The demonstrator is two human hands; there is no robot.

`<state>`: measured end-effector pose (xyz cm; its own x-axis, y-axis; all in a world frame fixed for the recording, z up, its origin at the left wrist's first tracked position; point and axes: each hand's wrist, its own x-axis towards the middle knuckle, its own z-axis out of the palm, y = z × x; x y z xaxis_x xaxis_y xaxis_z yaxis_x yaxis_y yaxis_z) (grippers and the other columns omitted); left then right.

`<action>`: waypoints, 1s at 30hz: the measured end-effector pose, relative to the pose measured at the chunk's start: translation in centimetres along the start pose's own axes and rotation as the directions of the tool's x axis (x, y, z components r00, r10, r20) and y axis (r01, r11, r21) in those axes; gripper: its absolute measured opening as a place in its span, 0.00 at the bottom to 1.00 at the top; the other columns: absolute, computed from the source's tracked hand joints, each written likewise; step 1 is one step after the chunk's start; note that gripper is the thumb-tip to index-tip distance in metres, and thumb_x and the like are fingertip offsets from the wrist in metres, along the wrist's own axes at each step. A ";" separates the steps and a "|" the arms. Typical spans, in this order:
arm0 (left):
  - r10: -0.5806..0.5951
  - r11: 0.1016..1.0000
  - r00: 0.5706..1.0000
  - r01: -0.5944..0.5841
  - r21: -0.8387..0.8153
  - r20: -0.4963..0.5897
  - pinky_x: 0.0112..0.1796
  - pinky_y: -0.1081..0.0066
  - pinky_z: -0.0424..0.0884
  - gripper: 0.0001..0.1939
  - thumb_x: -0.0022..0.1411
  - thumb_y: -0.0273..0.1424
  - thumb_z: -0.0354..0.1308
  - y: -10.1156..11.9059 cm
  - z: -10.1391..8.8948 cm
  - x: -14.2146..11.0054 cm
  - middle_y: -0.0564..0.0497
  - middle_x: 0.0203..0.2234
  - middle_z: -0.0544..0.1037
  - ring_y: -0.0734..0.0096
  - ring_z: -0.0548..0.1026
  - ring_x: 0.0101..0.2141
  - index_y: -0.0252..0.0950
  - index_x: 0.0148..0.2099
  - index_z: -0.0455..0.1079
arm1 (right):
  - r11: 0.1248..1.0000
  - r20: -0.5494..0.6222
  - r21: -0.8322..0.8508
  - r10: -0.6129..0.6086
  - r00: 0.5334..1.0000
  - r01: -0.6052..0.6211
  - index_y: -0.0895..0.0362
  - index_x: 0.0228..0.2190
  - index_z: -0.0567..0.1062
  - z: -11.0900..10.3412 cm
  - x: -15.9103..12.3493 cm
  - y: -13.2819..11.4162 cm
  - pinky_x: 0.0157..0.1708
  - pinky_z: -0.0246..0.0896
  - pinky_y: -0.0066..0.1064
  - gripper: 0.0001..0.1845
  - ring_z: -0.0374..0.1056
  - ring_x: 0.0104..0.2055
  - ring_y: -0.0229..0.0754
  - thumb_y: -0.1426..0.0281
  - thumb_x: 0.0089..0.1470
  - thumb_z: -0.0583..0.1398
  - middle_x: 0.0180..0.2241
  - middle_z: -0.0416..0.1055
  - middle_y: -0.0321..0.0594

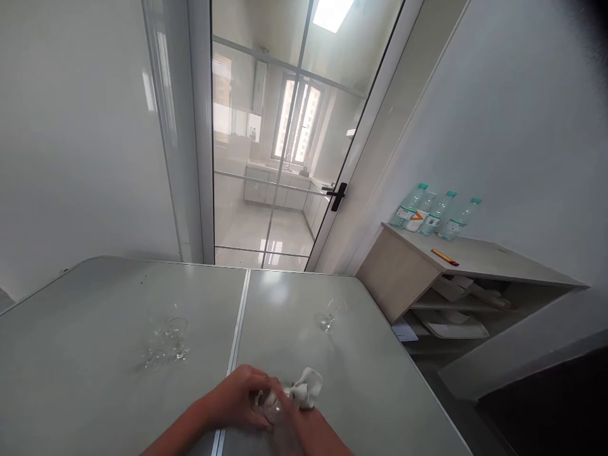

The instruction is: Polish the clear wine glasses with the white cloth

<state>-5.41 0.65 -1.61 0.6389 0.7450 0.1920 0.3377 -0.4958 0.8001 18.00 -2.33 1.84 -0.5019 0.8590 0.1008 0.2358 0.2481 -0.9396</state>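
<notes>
My left hand (243, 396) curves its fingers round a clear glass (274, 410) low over the near part of the table. A crumpled white cloth (311, 383) is bunched in my right hand (300, 419), which is closed and pressed against the glass. The right fingers are partly hidden by the cloth and a little blurred. Most of the glass is covered by the hands. Farther off, a small stemmed glass (327, 323) stands by itself on the right half of the table. Several clear glasses (178, 339) are grouped on the left half.
The grey-green table (380, 380) has a pale seam (240, 310) down its middle. Right of it stands a wooden shelf unit (403, 266) with several plastic bottles (434, 218) and a yellow-orange stick-like item (445, 257) on top. A glass door (285, 228) is behind the table.
</notes>
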 end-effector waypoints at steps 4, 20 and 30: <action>0.350 0.766 0.927 -0.197 0.612 -0.139 0.32 0.72 0.72 0.31 0.63 0.42 0.65 -0.1 0.8 0.2 0.46 0.35 0.81 0.67 0.78 0.31 0.33 0.63 0.66 | 0.515 -0.100 0.825 0.540 0.836 -0.234 0.59 0.43 0.83 -0.9 0.8 -0.7 0.40 0.75 0.37 0.19 0.78 0.41 0.45 0.61 0.63 0.57 0.34 0.82 0.43; -0.041 0.993 0.992 0.054 -0.105 0.117 0.27 0.77 0.61 0.23 0.63 0.51 0.60 -0.7 0.6 0.3 0.57 0.23 0.71 0.75 0.65 0.25 0.35 0.43 0.76 | 0.945 -0.083 -0.320 -0.092 0.992 0.061 0.52 0.61 0.68 -2.1 -2.2 -2.1 0.51 0.66 0.42 0.31 0.73 0.49 0.52 0.60 0.58 0.60 0.52 0.75 0.49; 0.048 0.997 0.998 -0.045 0.071 -0.048 0.38 0.72 0.70 0.17 0.72 0.40 0.50 -0.4 0.7 0.4 0.50 0.32 0.78 0.67 0.73 0.34 0.37 0.54 0.73 | 0.968 -0.272 -0.232 -0.156 0.949 0.092 0.53 0.50 0.69 -0.5 -0.9 -4.1 0.44 0.66 0.35 0.18 0.72 0.40 0.47 0.57 0.63 0.57 0.42 0.74 0.43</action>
<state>-4.79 0.83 -2.29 0.6206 0.7407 0.2573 0.3567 -0.5589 0.7486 17.94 -3.89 5.81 -0.2866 0.8990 0.3312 0.3749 0.4234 -0.8247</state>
